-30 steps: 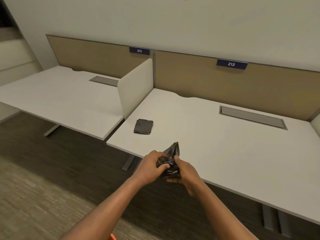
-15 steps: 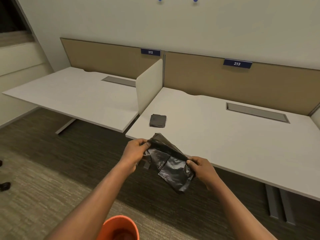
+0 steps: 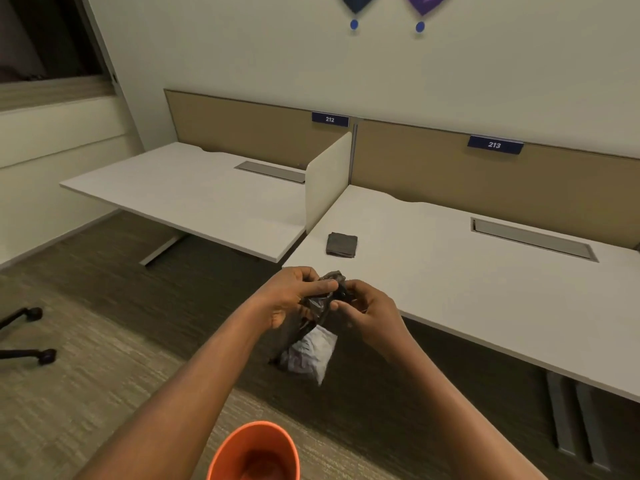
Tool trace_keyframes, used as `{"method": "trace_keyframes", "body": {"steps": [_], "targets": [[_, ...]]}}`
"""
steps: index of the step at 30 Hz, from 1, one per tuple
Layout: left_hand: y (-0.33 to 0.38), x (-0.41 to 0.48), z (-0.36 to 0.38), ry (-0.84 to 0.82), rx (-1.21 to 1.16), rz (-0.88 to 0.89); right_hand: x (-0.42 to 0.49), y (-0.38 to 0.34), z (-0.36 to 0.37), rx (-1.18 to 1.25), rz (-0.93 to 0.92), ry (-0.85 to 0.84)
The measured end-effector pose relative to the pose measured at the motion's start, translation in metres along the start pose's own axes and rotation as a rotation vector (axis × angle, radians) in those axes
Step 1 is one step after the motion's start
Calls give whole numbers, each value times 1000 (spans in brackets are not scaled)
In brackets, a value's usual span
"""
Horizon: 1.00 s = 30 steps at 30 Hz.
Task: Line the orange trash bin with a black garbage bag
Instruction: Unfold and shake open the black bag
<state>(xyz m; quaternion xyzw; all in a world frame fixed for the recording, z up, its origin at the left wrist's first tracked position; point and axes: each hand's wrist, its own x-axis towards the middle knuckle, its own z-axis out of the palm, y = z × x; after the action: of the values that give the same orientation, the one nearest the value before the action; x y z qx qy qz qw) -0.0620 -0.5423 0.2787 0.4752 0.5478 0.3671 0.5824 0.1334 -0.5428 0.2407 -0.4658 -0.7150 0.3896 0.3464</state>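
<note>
A black garbage bag (image 3: 308,344) hangs partly unfolded in front of me, its lower part catching the light. My left hand (image 3: 294,294) and my right hand (image 3: 363,311) pinch its top edge close together, just off the front corner of the right desk. The orange trash bin (image 3: 254,452) stands on the carpet below my arms, its mouth open and unlined. A second black bag (image 3: 341,244), still folded into a square, lies on the right desk near the divider.
Two white desks (image 3: 194,199) meet at a short white divider (image 3: 327,178), backed by tan panels marked 212 and 213. Chair casters (image 3: 33,341) show at the left edge. Desk legs (image 3: 568,420) stand at the lower right. Carpet covers the floor.
My hands, spread apart with the bag stretched between them half a second ago, have come back together at its top. The bag hangs lower and longer. More of the orange bin shows.
</note>
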Motion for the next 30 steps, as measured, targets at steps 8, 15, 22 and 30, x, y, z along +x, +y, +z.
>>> {"method": "trace_keyframes", "body": {"steps": [8, 15, 22, 30], "targets": [[-1, -14, -17, 402, -7, 27, 1, -9, -23, -130, -95, 113], [-16, -14, -10, 726, 165, 13, 1, 2, -53, -158, -67, 191], [5, -20, 14, 418, 870, 312, 10, -12, -65, -209, -166, 122], [7, -14, 50, 70, 353, 164, 15, -33, -58, -7, -201, 100]]}}
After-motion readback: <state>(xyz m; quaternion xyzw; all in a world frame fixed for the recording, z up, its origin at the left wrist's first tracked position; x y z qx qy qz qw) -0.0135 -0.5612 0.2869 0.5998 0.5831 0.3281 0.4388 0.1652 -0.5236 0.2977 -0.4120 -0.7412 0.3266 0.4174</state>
